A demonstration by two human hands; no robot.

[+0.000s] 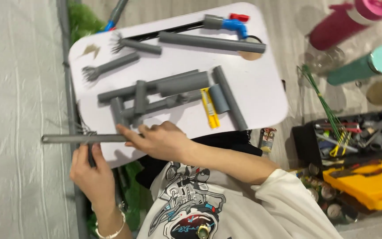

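The white worktop is the biggest thing in view, a smooth rounded board lying across the person's lap, its far corners curved. Beyond it on the right the floor holds a black toolbox crowded with hand tools, a yellow case, a magenta bottle and a teal bottle, with a bundle of thin green wires fanned between them.

On the worktop lie many matt grey plastic pipes. The longest whole one runs along the far side, just beside a grey elbow with a blue and red valve. A cluster of jointed pipe pieces fills the middle, crossing one another, with a slanted pipe on its right and a yellow utility knife just beside that. Two shorter pipes with ends slit into splayed fingers lie near the far left corner.

The thing in hand is a long, thin grey pipe, straight and smooth, lying along the near left edge of the worktop and jutting out past it over the pale quilted surface. The right hand lies over its inner end, fingers spread flat and pressing it down rather than wrapped round it. The left hand, with a bracelet at the wrist, is closed round a small dark tool whose tip meets the pipe from below; what kind of tool cannot be told.
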